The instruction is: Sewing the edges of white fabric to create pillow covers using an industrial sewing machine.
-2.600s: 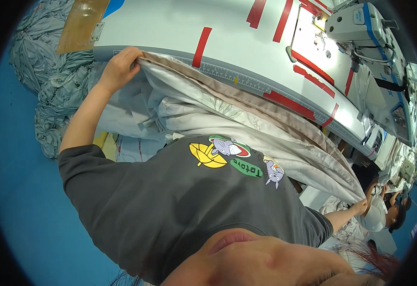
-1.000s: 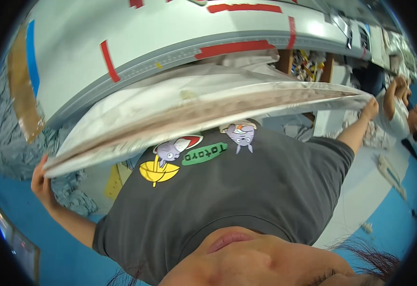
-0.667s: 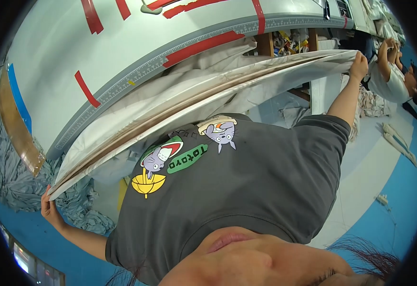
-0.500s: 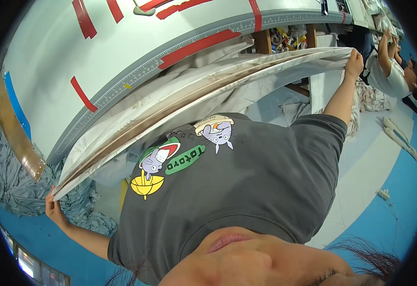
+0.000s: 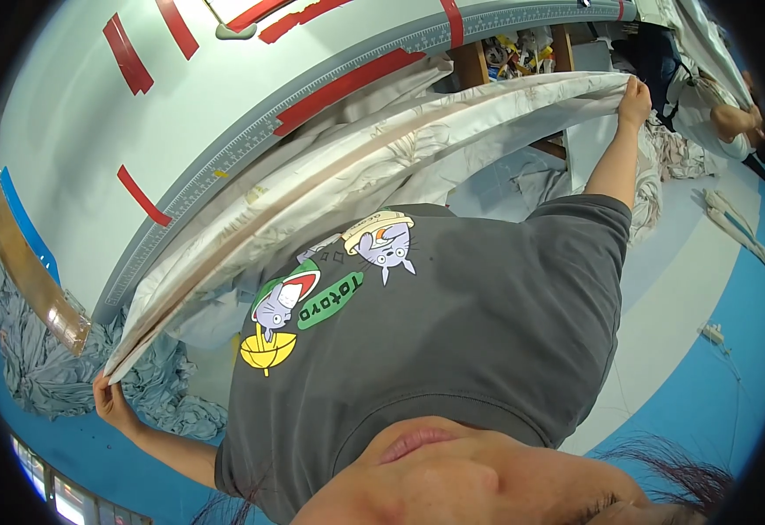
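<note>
The left hand [image 5: 113, 404] pinched one end of a long white cloth [image 5: 373, 144] between thumb and fingers; the right hand [image 5: 634, 103] gripped the opposite end in curled fingers. The cloth spanned the space between both hands, in front of the grey shirt [image 5: 470, 324] and alongside the ruled edge strip [image 5: 251, 143] of the white table [image 5: 67, 131]. A crumpled grey-green fabric pile [image 5: 45, 376] lay near the left hand.
</note>
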The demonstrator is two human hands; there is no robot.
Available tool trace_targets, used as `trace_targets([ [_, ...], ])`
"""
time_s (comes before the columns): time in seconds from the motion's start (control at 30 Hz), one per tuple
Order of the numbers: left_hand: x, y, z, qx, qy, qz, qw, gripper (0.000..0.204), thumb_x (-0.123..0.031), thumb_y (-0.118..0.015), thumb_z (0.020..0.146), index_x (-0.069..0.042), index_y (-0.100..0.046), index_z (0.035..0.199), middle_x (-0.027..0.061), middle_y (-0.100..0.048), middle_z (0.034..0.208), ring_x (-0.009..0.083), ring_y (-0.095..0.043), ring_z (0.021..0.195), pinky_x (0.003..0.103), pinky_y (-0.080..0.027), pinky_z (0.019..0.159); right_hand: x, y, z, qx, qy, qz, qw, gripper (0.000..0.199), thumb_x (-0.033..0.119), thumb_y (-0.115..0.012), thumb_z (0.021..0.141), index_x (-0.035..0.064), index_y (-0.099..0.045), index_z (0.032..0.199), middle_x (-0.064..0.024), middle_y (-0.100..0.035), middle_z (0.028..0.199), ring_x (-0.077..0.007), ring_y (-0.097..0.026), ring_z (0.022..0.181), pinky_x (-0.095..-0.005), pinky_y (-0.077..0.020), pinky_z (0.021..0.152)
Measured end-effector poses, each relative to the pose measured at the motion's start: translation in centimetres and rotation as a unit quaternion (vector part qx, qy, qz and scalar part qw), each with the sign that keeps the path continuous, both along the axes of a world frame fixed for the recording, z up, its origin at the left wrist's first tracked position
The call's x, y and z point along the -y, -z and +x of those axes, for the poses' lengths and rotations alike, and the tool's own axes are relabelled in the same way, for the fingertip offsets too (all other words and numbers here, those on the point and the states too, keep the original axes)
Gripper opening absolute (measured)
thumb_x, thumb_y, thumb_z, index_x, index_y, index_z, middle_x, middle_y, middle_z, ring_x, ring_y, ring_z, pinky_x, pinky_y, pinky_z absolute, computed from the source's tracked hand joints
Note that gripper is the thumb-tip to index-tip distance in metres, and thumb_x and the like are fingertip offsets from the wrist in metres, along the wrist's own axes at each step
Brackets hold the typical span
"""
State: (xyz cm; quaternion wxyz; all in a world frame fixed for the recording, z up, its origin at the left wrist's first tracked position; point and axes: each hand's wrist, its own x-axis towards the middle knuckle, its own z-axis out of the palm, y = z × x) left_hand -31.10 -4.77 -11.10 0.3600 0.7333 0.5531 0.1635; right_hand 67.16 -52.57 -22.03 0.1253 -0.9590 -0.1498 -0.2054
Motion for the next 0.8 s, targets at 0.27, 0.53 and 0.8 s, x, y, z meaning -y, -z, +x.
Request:
trace_targets([
  [0.27, -0.9, 2.7, -3.4, -0.031, -0.032, -0.012, 0.999, 0.005, 0.002, -0.06, 0.086, -0.001, -0.057, 0.085, 0.007, -0.062, 0.096, 0.0117, -0.056, 0.087, 0.024, -0.044, 0.081, -2.3, 0.4, -2.6, 0.053, -0.051, 0.004, 0.997, 0.039, 0.043, -0.053, 0.089, 0.0068, -0.064, 0.094, -0.0156, -0.067, 0.085, -0.0345, -0.064, 0.08, -0.0421, -0.0489, 0.071],
  [0.53, 1.1, 5.4, -4.8, 0.005, -0.072, -0.064, 0.995, 0.005, -0.003, -0.063, 0.086, -0.002, -0.057, 0.086, 0.0042, -0.061, 0.089, 0.0097, -0.054, 0.082, 0.023, -0.043, 0.078, -1.4, 8.3, -6.5, -0.036, -0.012, 0.019, 0.999, 0.031, 0.035, -0.054, 0.09, 0.006, -0.062, 0.089, -0.0167, -0.066, 0.085, -0.037, -0.063, 0.082, -0.0456, -0.0475, 0.07],
  [0.8, 0.6, 5.5, -4.3, -0.077, -0.044, -0.037, 0.995, 0.006, -0.002, -0.059, 0.088, 0.0, -0.06, 0.094, 0.0034, -0.06, 0.091, 0.0088, -0.054, 0.085, 0.022, -0.043, 0.079, -0.3, 13.5, -7.4, -0.139, -0.01, -0.164, 0.977, 0.032, 0.04, -0.047, 0.092, 0.0116, -0.062, 0.095, -0.017, -0.066, 0.089, -0.0391, -0.061, 0.085, -0.0465, -0.0481, 0.071],
])
